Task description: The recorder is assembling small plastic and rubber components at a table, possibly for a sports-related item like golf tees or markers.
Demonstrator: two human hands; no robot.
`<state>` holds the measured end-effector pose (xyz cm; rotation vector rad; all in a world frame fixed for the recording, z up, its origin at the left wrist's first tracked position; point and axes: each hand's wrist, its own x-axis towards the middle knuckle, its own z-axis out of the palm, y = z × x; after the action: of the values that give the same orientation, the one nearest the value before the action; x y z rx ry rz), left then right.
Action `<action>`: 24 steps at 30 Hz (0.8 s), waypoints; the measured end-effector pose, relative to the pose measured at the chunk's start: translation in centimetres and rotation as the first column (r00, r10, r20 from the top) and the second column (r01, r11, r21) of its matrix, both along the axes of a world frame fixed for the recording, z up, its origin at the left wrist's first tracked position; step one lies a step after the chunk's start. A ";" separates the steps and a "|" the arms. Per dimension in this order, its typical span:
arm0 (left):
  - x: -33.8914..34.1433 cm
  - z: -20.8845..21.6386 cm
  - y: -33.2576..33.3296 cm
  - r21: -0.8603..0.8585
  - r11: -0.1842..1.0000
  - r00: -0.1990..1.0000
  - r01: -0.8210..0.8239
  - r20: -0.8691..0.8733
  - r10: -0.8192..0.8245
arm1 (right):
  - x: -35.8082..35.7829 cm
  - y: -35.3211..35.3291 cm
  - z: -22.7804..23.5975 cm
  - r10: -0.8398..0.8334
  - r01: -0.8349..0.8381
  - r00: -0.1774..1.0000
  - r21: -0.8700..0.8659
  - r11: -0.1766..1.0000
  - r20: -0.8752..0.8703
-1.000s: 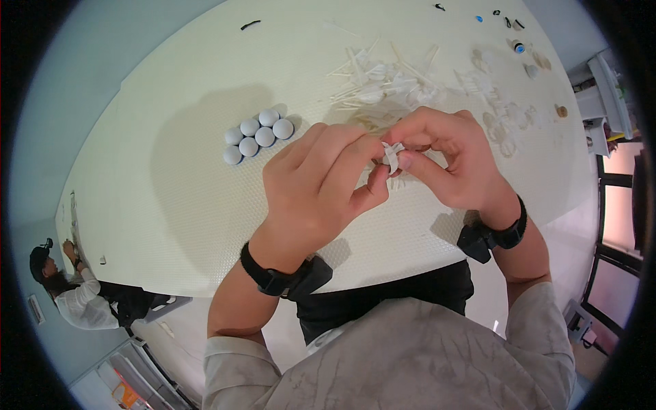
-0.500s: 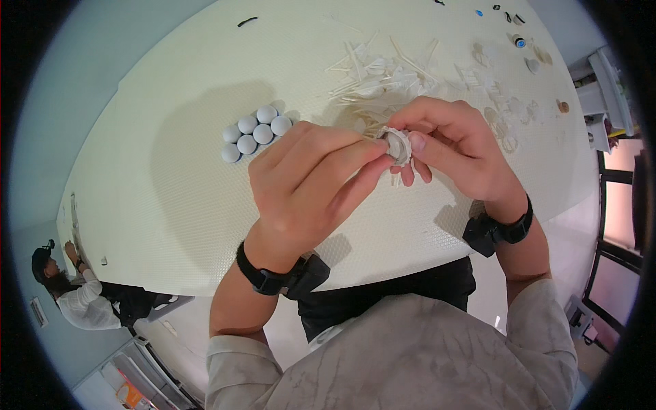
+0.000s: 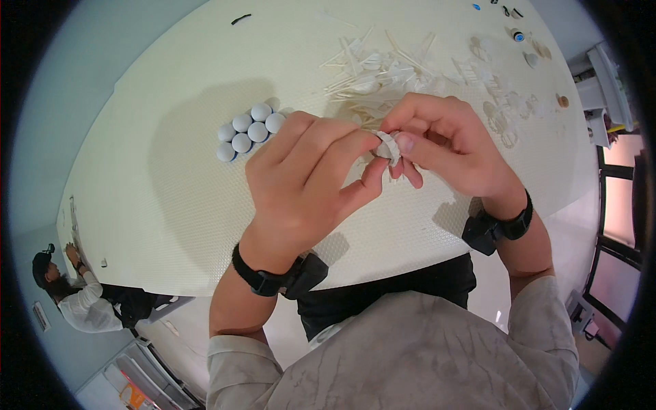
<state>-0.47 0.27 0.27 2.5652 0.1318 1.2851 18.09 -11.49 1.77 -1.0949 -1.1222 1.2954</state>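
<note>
Both hands meet above the near middle of the table, around a small off-white round piece with a ruffled edge. My right hand is closed on it, thumb against its right side and fingers curled behind. My left hand takes its left rim at the index fingertip, with the thumb bent just below. Fingers cover much of the piece, so its exact kind cannot be made out. Left of my left hand stand several white domed caps with blue lower edges, close together in rows.
Beyond my hands lies a loose pile of thin whitish sticks and feather-like scraps. Translucent ring-like pieces are scattered to the right. A black strip lies at the far left. Another person sits at the table's left end.
The ruffled piece has turned, so its hollow side faces me less. My left thumb has dropped away from the index finger, and both hands have shifted slightly left.
</note>
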 end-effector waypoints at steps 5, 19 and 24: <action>0.0 -0.7 -0.4 0.040 0.996 0.996 -0.079 -0.024 0.080 | -0.5 0.5 -0.3 0.034 -0.034 0.999 -0.003 0.999 0.014; -0.5 0.1 -0.3 -0.161 0.960 0.974 -0.228 -0.057 0.221 | 1.3 1.6 -0.5 -0.257 0.250 0.961 0.084 0.965 0.100; -0.9 -0.7 -0.2 -0.298 0.938 0.983 -0.177 -0.017 0.180 | 7.8 -0.5 0.5 -0.789 0.602 0.529 0.517 0.608 0.311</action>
<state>-1.40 0.10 -0.39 2.3289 0.5274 1.2313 25.90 -12.00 2.25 -1.4533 -1.0339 0.1058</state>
